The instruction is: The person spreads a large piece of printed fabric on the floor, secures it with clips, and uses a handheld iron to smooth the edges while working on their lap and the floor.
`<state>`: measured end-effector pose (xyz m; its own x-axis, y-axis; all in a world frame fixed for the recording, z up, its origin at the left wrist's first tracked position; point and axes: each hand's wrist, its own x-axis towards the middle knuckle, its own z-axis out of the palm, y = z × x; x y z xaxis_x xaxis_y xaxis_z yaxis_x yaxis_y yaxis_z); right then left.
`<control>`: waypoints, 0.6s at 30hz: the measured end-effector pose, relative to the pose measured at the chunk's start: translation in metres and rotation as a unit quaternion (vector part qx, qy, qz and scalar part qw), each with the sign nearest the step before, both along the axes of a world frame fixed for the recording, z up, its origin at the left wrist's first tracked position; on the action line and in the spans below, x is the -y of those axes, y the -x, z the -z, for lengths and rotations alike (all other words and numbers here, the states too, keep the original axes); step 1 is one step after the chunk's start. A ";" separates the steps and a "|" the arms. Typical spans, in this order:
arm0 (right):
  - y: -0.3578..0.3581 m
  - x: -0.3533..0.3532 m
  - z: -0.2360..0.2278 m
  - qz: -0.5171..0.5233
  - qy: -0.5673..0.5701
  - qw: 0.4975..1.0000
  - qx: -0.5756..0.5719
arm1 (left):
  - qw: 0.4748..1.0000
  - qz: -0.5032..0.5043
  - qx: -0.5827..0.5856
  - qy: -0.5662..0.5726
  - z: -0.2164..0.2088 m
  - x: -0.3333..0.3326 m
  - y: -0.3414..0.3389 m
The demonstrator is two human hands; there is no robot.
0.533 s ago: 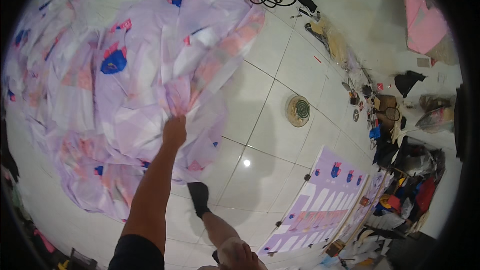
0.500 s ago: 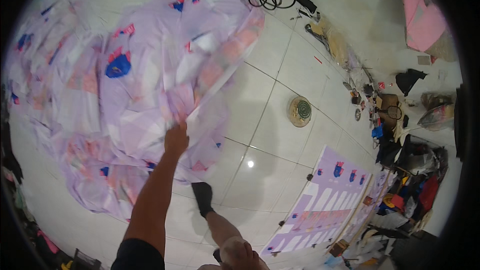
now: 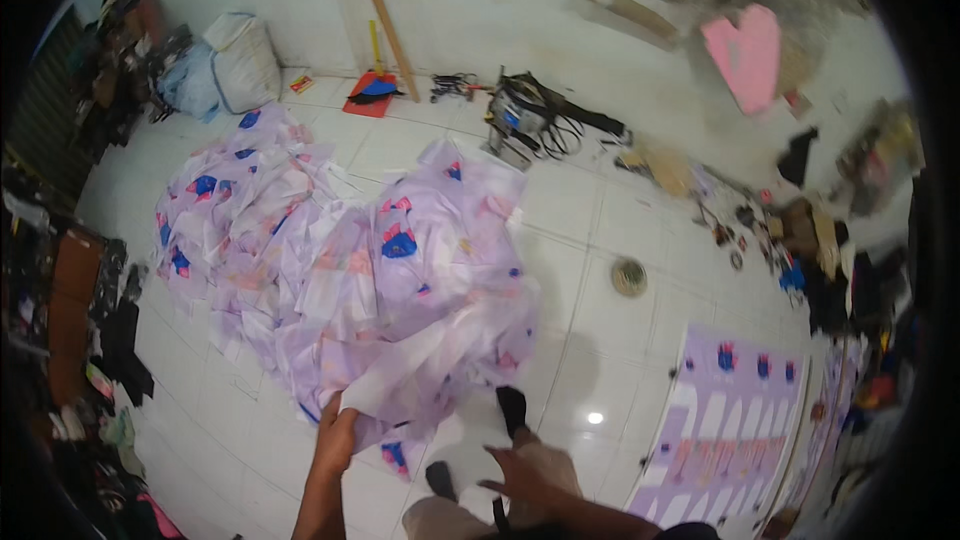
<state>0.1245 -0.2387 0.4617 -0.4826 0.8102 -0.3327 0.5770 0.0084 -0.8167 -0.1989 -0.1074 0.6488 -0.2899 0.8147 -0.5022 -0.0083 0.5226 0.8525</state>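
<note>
A big crumpled heap of thin lilac printed fabric (image 3: 450,270), with blue and pink figures, spreads over the floor in front of me. At its near edge my left hand (image 3: 338,432) is closed on the fabric, the fingers pinching a pale fold that stretches up to the right. My right hand (image 3: 520,475) is held over my legs, beside my dark-socked feet, its fingers apart with nothing in them. The underside of the left hand's grip is hidden.
A round woven-looking object (image 3: 629,277) sits on the tiles right of the heap. A flat lilac printed sheet (image 3: 735,420) lies at the right. Behind are a black cabled machine (image 3: 525,115), a red dustpan (image 3: 368,100) and a white sack (image 3: 243,62). Clutter lines both sides.
The view has shifted, showing more of the back wall. My left hand has come back toward my body, still holding fabric, whose near part is pulled closer. My right hand shows over my legs.
</note>
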 end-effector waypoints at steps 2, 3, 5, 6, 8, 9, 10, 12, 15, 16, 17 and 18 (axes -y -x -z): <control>0.059 -0.017 -0.097 0.005 0.077 0.992 -0.100 | 0.990 0.037 0.119 0.064 -0.007 0.057 0.003; 0.080 -0.006 -0.123 0.012 0.075 0.991 -0.113 | 0.983 0.067 0.170 0.012 -0.031 0.075 -0.025; 0.106 0.027 -0.132 0.043 0.139 0.951 -0.274 | 0.958 0.208 0.195 0.033 -0.063 0.120 -0.061; 0.109 0.056 -0.137 0.088 0.185 0.887 -0.413 | 0.932 0.302 0.202 -0.005 -0.080 0.141 -0.062; 0.108 0.085 -0.118 0.117 -0.040 0.954 -0.272 | 0.866 0.469 0.165 -0.060 -0.144 0.155 -0.074; 0.109 0.095 -0.145 0.164 -0.113 0.959 -0.202 | 0.873 0.429 0.184 -0.140 -0.132 0.168 -0.047; 0.100 0.099 -0.186 0.210 -0.182 0.952 -0.129 | 0.901 0.377 0.143 -0.158 -0.131 0.170 -0.020; 0.060 0.118 -0.253 0.333 -0.223 0.905 -0.144 | 0.904 0.360 0.062 -0.222 -0.121 0.177 -0.013; 0.006 0.156 -0.318 0.452 -0.120 0.839 -0.278 | 0.846 0.449 -0.064 -0.280 -0.103 0.204 -0.048; -0.001 0.166 -0.326 0.509 -0.084 0.799 -0.308 | 0.837 0.472 -0.074 -0.265 -0.107 0.233 -0.083; -0.009 0.180 -0.339 0.525 -0.091 0.787 -0.310 | 0.829 0.495 -0.082 -0.248 -0.109 0.257 -0.109; -0.018 0.197 -0.356 0.540 -0.099 0.776 -0.311 | 0.820 0.532 -0.048 -0.208 -0.108 0.269 -0.126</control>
